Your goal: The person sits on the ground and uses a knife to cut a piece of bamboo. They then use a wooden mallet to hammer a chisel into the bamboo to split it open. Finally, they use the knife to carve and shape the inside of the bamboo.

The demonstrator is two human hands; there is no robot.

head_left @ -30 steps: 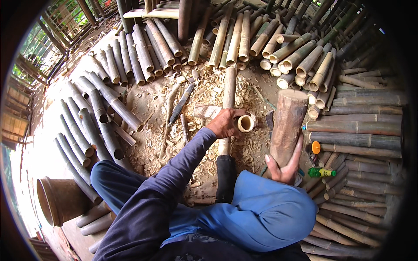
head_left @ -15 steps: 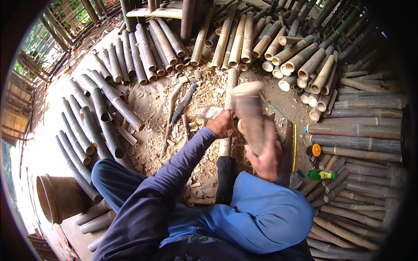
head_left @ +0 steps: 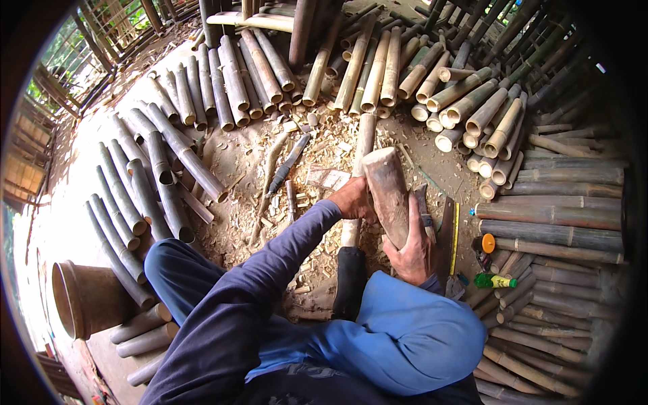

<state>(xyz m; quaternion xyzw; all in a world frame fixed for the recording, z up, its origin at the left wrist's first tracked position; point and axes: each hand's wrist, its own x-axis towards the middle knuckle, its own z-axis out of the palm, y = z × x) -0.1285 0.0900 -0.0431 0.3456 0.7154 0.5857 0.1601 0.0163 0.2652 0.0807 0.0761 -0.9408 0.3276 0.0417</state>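
Observation:
My right hand [head_left: 410, 250] is closed round the lower end of a thick wooden mallet [head_left: 389, 189], a club-like log with a pale cut top. Just left of the mallet, my left hand [head_left: 356, 200] is closed over a light bamboo length [head_left: 364, 138]; what its fingers grip is hidden behind the mallet and the hand. That bamboo runs away from me across the floor, its near part beside my dark-clad foot [head_left: 350, 277]. To the left lie a knife with a dark wrapped handle [head_left: 277, 178] and a slim brown-handled tool [head_left: 291, 198].
Pale wood chips [head_left: 317, 223] litter the ground. Bamboo tubes lie in rows at left [head_left: 182, 156], far side [head_left: 355, 64] and right [head_left: 550, 231]. A brown bucket [head_left: 91, 300] stands at left. At right are a saw [head_left: 446, 233], yellow measuring strip [head_left: 455, 236] and green bottle [head_left: 495, 281].
The mallet, blurred by motion before, now shows sharply, with its top end lower in the picture. My left hand stays at the bamboo. The whole view has shifted slightly.

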